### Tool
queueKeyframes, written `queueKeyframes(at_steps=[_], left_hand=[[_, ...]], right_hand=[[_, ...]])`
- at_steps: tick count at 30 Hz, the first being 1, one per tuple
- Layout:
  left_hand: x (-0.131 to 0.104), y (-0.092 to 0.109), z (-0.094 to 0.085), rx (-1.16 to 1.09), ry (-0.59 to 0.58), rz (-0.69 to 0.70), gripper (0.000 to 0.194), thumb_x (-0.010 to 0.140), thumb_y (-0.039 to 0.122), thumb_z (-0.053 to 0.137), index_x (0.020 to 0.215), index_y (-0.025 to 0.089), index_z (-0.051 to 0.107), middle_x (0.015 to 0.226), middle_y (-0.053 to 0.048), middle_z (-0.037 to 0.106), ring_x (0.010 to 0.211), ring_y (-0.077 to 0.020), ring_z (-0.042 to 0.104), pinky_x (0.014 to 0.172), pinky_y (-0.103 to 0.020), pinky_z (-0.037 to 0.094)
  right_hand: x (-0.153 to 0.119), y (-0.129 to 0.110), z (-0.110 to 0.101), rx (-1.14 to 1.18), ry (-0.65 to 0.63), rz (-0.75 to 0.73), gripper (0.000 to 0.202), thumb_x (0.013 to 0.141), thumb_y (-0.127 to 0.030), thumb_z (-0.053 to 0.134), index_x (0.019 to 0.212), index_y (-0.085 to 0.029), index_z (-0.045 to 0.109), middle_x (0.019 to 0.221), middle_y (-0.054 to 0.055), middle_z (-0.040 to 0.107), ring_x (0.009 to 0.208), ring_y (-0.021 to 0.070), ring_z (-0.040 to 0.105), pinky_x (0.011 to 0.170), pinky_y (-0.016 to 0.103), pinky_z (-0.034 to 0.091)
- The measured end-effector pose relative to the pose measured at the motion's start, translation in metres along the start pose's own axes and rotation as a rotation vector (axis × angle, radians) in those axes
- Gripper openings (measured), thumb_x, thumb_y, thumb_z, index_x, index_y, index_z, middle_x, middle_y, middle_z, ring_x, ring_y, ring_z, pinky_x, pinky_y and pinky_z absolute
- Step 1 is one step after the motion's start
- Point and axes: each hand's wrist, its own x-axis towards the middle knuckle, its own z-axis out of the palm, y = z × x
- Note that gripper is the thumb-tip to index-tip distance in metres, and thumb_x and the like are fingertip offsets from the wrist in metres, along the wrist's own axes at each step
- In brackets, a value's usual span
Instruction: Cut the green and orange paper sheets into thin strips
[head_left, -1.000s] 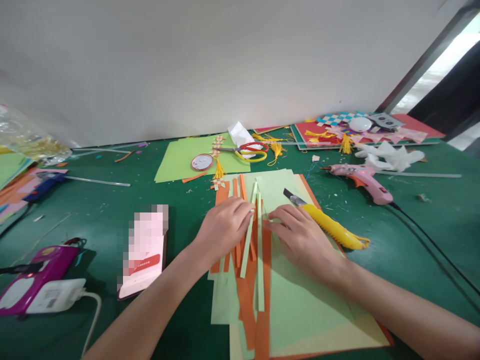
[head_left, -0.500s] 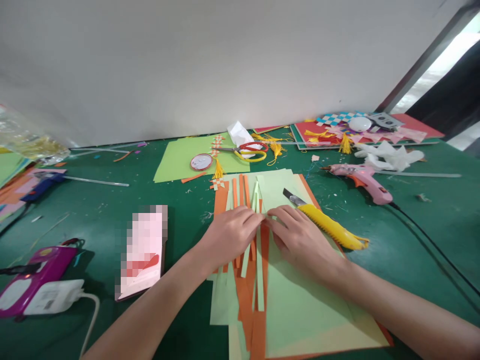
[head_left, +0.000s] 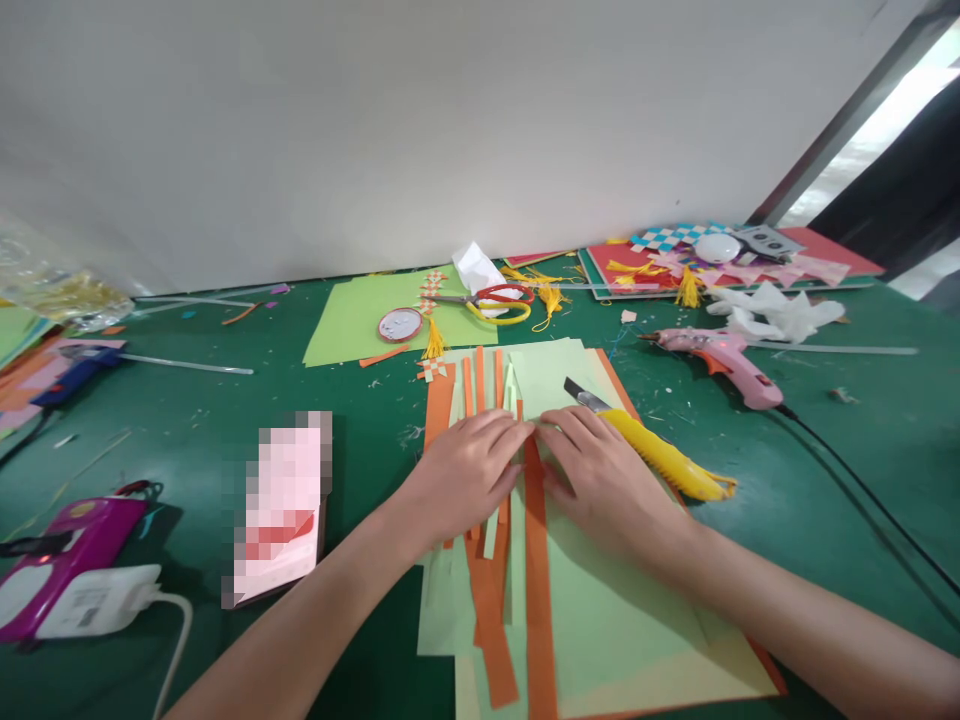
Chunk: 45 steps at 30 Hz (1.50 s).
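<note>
My left hand [head_left: 469, 470] and my right hand [head_left: 592, 470] meet fingertip to fingertip over the paper stack. Both are closed, pinching a long orange paper strip [head_left: 538, 590] near its upper part; the fingers hide the exact grip. Beneath lie pale green sheets [head_left: 637, 620] with orange paper under them. Loose narrow strips, orange [head_left: 491, 590] and light green [head_left: 517, 570], lie partly under my left hand. A yellow utility knife [head_left: 660, 455], blade out, rests on the stack just beyond my right hand.
Scissors [head_left: 502, 305] and a round tin [head_left: 400, 324] lie at the back. A pink glue gun [head_left: 727, 360] with a trailing cord is at right. To the left are a phone [head_left: 281, 510], a purple power strip [head_left: 75, 550] and a blue glue gun [head_left: 82, 375].
The orange strip's lower end has swung to the right, apart from the other loose strips. My hands have stayed nearly in place, fingertips still together.
</note>
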Motion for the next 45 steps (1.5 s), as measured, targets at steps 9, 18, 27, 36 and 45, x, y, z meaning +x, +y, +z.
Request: queueKeyframes(at_steps=[9, 18, 27, 36, 45], left_hand=[[0.001, 0.003, -0.003, -0.058, 0.034, 0.128, 0.023, 0.094, 0.012, 0.043, 0.109, 0.014, 0.06, 0.113, -0.01, 0.067, 0.119, -0.0242, 0.055, 0.104, -0.043, 0.046], [0.002, 0.01, -0.005, -0.098, 0.021, 0.124, 0.022, 0.098, 0.018, 0.045, 0.096, 0.012, 0.066, 0.097, -0.008, 0.07, 0.104, -0.0218, 0.061, 0.096, -0.038, 0.049], [0.003, 0.009, -0.009, -0.002, 0.009, 0.115, 0.024, 0.097, 0.016, 0.042, 0.088, 0.014, 0.065, 0.087, -0.008, 0.068, 0.095, -0.0215, 0.062, 0.086, -0.037, 0.052], [0.003, 0.009, -0.005, 0.074, -0.01, 0.091, 0.027, 0.097, 0.013, 0.04, 0.084, 0.013, 0.064, 0.084, -0.008, 0.065, 0.09, -0.0214, 0.06, 0.082, -0.037, 0.052], [0.003, 0.007, -0.005, -0.078, 0.023, 0.063, 0.03, 0.101, 0.031, 0.039, 0.102, 0.011, 0.062, 0.094, -0.011, 0.067, 0.093, -0.0243, 0.06, 0.085, -0.041, 0.049]], right_hand=[[0.002, 0.003, -0.003, -0.016, 0.029, -0.001, 0.024, 0.087, -0.009, 0.047, 0.106, -0.007, 0.062, 0.107, 0.016, 0.059, 0.1, 0.031, 0.052, 0.087, 0.047, 0.047], [0.002, 0.002, -0.006, -0.092, -0.059, 0.051, 0.025, 0.088, -0.012, 0.049, 0.109, -0.008, 0.063, 0.106, 0.016, 0.059, 0.102, 0.0318, 0.052, 0.089, 0.047, 0.045], [0.0, 0.002, -0.005, -0.072, -0.023, 0.023, 0.018, 0.09, -0.014, 0.05, 0.099, -0.01, 0.064, 0.102, 0.015, 0.059, 0.096, 0.0295, 0.054, 0.083, 0.046, 0.048], [0.001, 0.003, -0.002, 0.069, 0.045, 0.009, 0.021, 0.092, -0.009, 0.044, 0.084, -0.014, 0.063, 0.092, 0.012, 0.062, 0.088, 0.0241, 0.057, 0.077, 0.039, 0.049], [0.003, 0.007, -0.015, 0.357, 0.406, 0.051, 0.012, 0.092, -0.014, 0.051, 0.096, -0.02, 0.061, 0.091, 0.006, 0.064, 0.081, 0.0157, 0.063, 0.065, 0.027, 0.052]])
